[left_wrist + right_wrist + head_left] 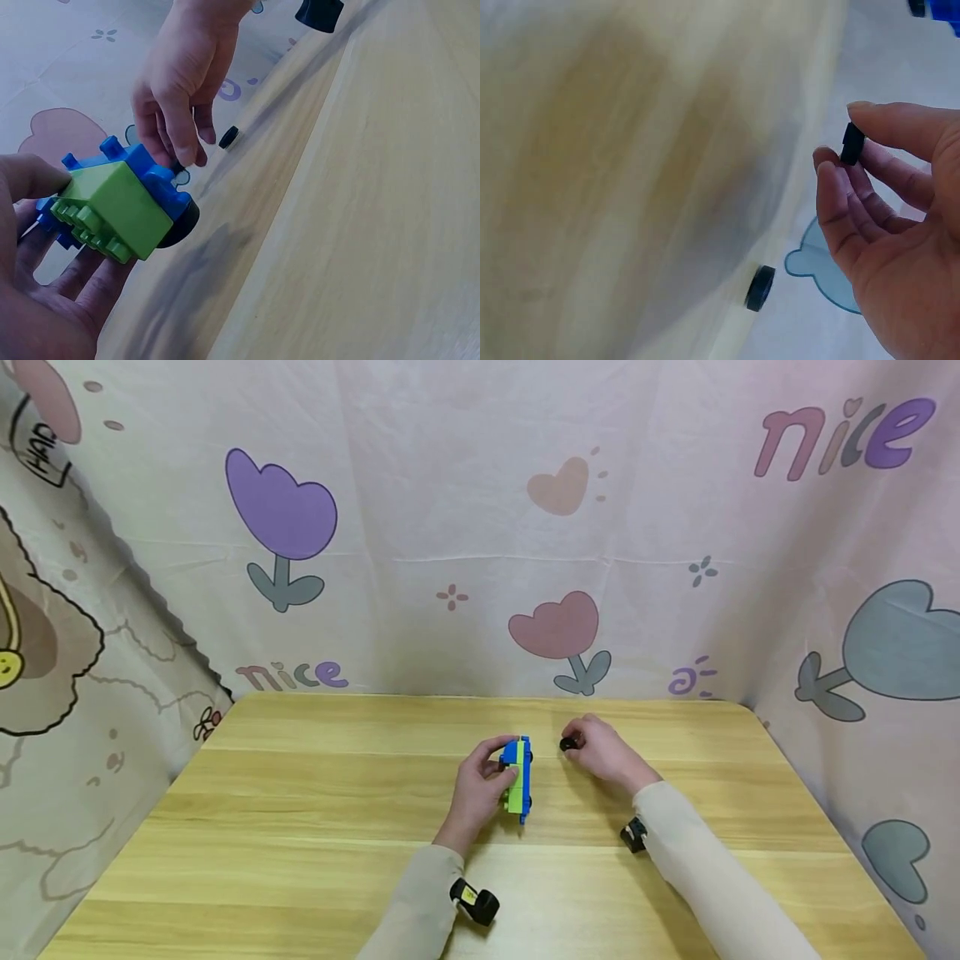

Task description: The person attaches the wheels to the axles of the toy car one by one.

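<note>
My left hand (474, 789) grips a toy car (516, 781) made of lime-green and blue building blocks. In the left wrist view, thumb and fingers stand on either side of the car (112, 202), and a black wheel (184, 226) shows on its underside. To the right of the car, my right hand (603, 752) pinches a small black wheel (853, 144) between thumb and fingers, apart from the car. Another loose black wheel (760, 288) stands on its edge on the table near the right hand; in the head view I cannot make it out.
The wooden table (300, 827) has a flower-printed cloth (420, 510) hanging behind it and at both sides. A black wrist camera sits on the left sleeve (420, 893), another on the right sleeve (697, 852).
</note>
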The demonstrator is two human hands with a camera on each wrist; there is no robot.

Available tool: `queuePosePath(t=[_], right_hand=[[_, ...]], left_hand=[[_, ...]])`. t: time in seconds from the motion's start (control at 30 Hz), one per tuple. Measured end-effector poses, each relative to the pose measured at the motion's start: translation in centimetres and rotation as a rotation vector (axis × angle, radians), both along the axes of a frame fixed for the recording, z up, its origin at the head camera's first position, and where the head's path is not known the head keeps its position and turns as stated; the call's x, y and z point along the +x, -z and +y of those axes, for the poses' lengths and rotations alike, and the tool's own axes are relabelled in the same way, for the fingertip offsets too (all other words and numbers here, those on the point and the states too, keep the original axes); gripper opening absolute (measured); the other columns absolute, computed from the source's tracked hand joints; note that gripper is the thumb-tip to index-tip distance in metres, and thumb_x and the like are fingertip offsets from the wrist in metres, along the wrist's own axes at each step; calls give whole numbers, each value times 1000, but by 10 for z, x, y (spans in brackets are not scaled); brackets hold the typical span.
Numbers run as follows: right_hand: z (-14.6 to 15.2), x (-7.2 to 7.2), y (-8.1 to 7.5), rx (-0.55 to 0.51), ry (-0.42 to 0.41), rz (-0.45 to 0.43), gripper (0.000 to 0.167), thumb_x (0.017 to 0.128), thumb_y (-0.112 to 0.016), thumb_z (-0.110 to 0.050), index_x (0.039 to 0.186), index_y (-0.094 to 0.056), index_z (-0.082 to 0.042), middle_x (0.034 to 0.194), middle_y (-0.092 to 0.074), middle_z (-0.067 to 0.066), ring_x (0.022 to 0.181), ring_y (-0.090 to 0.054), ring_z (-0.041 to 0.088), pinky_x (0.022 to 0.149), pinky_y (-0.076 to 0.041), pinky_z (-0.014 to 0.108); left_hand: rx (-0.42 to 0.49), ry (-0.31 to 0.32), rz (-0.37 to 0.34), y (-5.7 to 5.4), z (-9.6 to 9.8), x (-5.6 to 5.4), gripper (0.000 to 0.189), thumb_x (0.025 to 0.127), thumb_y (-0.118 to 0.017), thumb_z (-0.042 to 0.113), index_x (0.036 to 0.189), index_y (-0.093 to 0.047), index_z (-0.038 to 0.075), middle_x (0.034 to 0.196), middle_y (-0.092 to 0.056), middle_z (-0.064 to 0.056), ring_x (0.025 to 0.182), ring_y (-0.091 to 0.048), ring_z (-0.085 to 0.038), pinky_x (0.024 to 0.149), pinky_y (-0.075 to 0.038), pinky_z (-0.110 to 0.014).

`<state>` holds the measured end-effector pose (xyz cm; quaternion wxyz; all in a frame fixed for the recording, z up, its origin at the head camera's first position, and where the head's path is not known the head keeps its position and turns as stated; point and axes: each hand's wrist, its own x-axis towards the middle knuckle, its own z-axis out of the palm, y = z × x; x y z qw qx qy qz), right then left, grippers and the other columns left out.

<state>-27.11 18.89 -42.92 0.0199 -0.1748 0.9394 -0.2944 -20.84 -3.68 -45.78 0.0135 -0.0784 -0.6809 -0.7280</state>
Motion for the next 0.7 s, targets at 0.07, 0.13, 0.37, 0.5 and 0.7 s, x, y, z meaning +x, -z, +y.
queuePosePath(t=[0.07,0.13,0.37,0.5,0.7], right_hand=[[1,4,-3,-43,2,0,27,85,-71,-1,111,-64,4,102,-57,12,92,-59,26,85,-50,43],[2,7,-5,-70,-3,-5,28,85,-71,0,112,-63,4,102,-57,11,92,-59,26,85,-49,44],[3,18,-13,-111,-32,20,30,84,-72,0,113,-63,2,99,-60,7,90,-60,23,81,-51,42],[3,24,-17,-143,-37,46,30,84,-72,-1,113,-63,2,101,-60,8,88,-60,22,78,-52,38],[0,36,-24,-180,-27,66,30,84,-73,0,112,-64,0,103,-59,8,88,-59,23,78,-52,37]], left_hand=[[-12,-5,-2,-1,1,0,42,91,-64,-2,131,-61,11,139,-51,-10,99,-59,-27,78,-55,-35],[-22,-9,-10,-2,1,0,43,92,-64,0,132,-61,12,139,-51,-10,99,-59,-27,78,-55,-35],[-27,-5,-33,-9,0,5,42,91,-64,-2,131,-62,10,128,-57,-18,96,-59,-27,77,-55,-36],[-21,-6,-22,-1,2,2,41,91,-65,-1,129,-64,14,124,-59,-17,94,-60,-25,75,-54,-33],[-35,-3,-18,1,3,1,42,90,-66,-1,129,-65,15,123,-60,-16,95,-61,-25,73,-54,-33]])
